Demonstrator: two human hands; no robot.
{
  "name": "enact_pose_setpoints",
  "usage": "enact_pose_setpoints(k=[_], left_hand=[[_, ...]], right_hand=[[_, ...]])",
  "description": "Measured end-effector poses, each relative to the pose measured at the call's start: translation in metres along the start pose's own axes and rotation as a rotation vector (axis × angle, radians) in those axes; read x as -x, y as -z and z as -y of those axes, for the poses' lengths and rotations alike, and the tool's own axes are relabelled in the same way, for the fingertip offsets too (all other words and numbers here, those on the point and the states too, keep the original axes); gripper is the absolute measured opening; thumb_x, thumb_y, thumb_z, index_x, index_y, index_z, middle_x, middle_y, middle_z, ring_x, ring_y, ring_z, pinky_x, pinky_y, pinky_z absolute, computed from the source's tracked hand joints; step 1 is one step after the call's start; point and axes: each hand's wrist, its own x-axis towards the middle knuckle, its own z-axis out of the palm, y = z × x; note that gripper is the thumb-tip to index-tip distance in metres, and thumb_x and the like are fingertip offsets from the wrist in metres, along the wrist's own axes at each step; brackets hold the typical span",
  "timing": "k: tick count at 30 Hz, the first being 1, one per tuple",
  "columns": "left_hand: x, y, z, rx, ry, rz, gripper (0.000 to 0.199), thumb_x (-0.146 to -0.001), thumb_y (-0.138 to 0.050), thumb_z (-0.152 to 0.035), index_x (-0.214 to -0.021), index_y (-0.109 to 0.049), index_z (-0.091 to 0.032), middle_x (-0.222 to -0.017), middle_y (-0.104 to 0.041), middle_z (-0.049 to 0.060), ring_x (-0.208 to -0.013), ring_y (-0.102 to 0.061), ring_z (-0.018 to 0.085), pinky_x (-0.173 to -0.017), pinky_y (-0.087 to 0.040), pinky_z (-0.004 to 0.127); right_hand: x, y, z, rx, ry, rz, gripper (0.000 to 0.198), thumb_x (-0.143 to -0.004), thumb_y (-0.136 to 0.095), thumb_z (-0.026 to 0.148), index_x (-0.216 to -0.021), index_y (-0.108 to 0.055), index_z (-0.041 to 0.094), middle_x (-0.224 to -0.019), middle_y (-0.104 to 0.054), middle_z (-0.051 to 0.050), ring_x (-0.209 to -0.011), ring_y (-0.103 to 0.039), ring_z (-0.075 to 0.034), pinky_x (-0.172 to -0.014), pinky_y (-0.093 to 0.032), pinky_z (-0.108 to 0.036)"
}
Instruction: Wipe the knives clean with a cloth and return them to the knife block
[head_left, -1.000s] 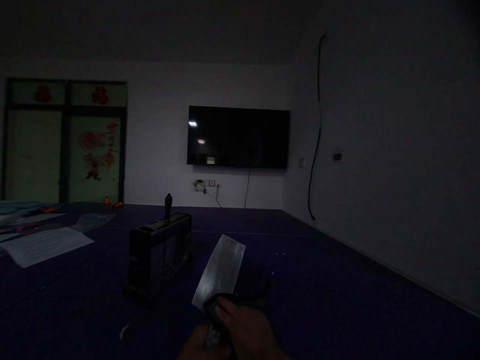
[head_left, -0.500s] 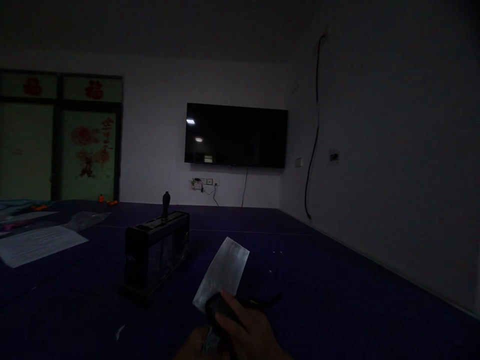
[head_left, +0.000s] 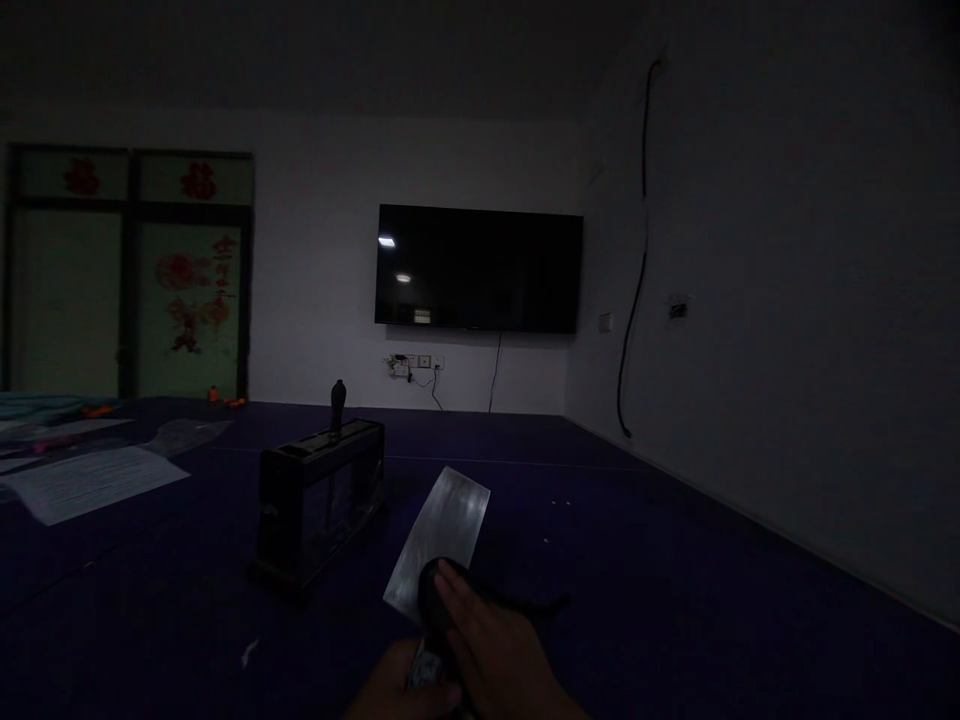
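A cleaver with a broad grey blade (head_left: pixel 448 520) points up and away from me, above the dark blue surface. My left hand (head_left: pixel 397 685) is closed around its handle at the bottom of the view. Beside it, my right hand (head_left: pixel 501 648) grips a black rounded object (head_left: pixel 433 600) pressed near the base of the blade. The exact kind of that object is too dark to tell. Beyond my hands to the left stands a black knife block (head_left: pixel 285 510) with see-through sides, and a dark handle (head_left: pixel 338 408) sticks up from its top.
Behind my right hand lies a dark strap-like thing (head_left: pixel 551 605). Printed paper (head_left: pixel 97 482) and clear plastic (head_left: pixel 184 436) are on the left. A white scrap (head_left: pixel 249 653) lies nearer. A wall runs along the right, and a television (head_left: pixel 480 268) hangs at the back.
The cleaver blade has shifted slightly up and left. My right hand and the black object have moved a little up along the blade. The camera has turned slightly left.
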Motion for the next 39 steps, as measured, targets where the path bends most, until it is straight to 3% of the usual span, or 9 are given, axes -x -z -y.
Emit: enact_pose_setpoints(k=[4, 8, 11, 16, 20, 26, 30, 34, 39], left_hand=[[-0.001, -0.003, -0.004, -0.002, -0.011, 0.036, 0.060, -0.046, -0.078, -0.061, -0.080, -0.063, -0.014, -0.074, -0.064, 0.005, -0.074, -0.057, 0.018, -0.069, -0.045, 0.027], [-0.001, -0.002, -0.006, -0.047, -0.025, 0.023, 0.060, -0.043, -0.078, -0.063, -0.077, -0.062, -0.015, -0.072, -0.062, 0.004, -0.073, -0.055, 0.018, -0.067, -0.043, 0.027], [-0.001, 0.000, -0.005, -0.088, -0.015, 0.035, 0.059, -0.043, -0.077, -0.065, -0.073, -0.062, -0.017, -0.069, -0.061, 0.004, -0.073, -0.054, 0.019, -0.066, -0.043, 0.028], [0.000, -0.002, -0.006, -0.053, -0.027, 0.060, 0.056, -0.048, -0.076, -0.064, -0.074, -0.063, -0.016, -0.071, -0.063, 0.005, -0.074, -0.056, 0.019, -0.068, -0.044, 0.028], [-0.002, -0.003, -0.003, 0.024, -0.003, 0.071, 0.059, -0.046, -0.078, -0.062, -0.078, -0.063, -0.015, -0.072, -0.065, 0.005, -0.075, -0.058, 0.019, -0.069, -0.045, 0.029], [-0.003, -0.001, 0.002, 0.025, 0.008, 0.035, 0.058, -0.045, -0.080, -0.058, -0.079, -0.064, -0.015, -0.073, -0.065, 0.005, -0.073, -0.058, 0.019, -0.069, -0.044, 0.028], [-0.002, -0.001, -0.001, 0.031, 0.011, 0.020, 0.055, -0.045, -0.081, -0.056, -0.077, -0.063, -0.015, -0.070, -0.063, 0.003, -0.074, -0.058, 0.019, -0.069, -0.044, 0.027], [-0.001, 0.001, -0.001, 0.049, 0.011, 0.045, 0.054, -0.049, -0.080, -0.055, -0.078, -0.062, -0.013, -0.069, -0.061, 0.002, -0.068, -0.055, 0.014, -0.064, -0.042, 0.024], [-0.004, 0.003, 0.000, 0.023, -0.021, 0.090, 0.051, -0.051, -0.079, -0.056, -0.072, -0.061, -0.012, -0.061, -0.056, -0.001, -0.059, -0.049, 0.010, -0.059, -0.038, 0.021]], right_hand=[[-0.004, 0.006, 0.002, 0.019, -0.116, 0.070, 0.057, -0.083, -0.036, 0.011, -0.140, -0.034, 0.016, -0.145, -0.033, -0.011, -0.110, -0.058, -0.020, -0.080, -0.054, -0.030], [-0.005, 0.007, 0.003, 0.027, -0.120, 0.080, 0.055, -0.081, -0.038, 0.009, -0.135, -0.042, 0.020, -0.146, -0.030, -0.011, -0.102, -0.063, -0.021, -0.073, -0.056, -0.030], [-0.005, 0.006, 0.003, 0.035, -0.086, 0.058, 0.052, -0.082, -0.038, 0.008, -0.132, -0.045, 0.017, -0.146, -0.031, -0.012, -0.106, -0.061, -0.021, -0.075, -0.055, -0.029], [-0.006, 0.002, 0.008, 0.140, -0.101, 0.047, 0.049, -0.082, -0.038, 0.010, -0.129, -0.049, 0.017, -0.143, -0.036, -0.018, -0.084, -0.069, -0.023, -0.060, -0.057, -0.030], [-0.006, 0.003, 0.010, 0.189, -0.115, -0.032, 0.043, -0.087, -0.033, 0.014, -0.124, -0.054, 0.015, -0.133, -0.049, -0.021, -0.073, -0.070, -0.022, -0.052, -0.056, -0.030], [-0.005, 0.008, 0.009, 0.171, -0.008, -0.102, 0.041, -0.088, -0.031, 0.012, -0.117, -0.060, 0.013, -0.117, -0.064, -0.015, -0.083, -0.069, -0.021, -0.060, -0.056, -0.026], [-0.005, 0.006, 0.009, 0.156, -0.039, -0.034, 0.044, -0.086, -0.033, 0.011, -0.124, -0.055, 0.013, -0.131, -0.053, -0.015, -0.086, -0.069, -0.021, -0.060, -0.057, -0.028], [-0.008, 0.006, 0.010, 0.115, -0.078, 0.084, 0.053, -0.081, -0.038, 0.006, -0.132, -0.047, 0.013, -0.141, -0.039, -0.014, -0.100, -0.064, -0.023, -0.067, -0.057, -0.029], [-0.011, 0.014, 0.005, -0.017, -0.038, 0.299, 0.065, -0.075, -0.042, 0.005, -0.139, -0.036, 0.013, -0.147, -0.024, -0.012, -0.123, -0.047, -0.026, -0.080, -0.055, -0.031]])
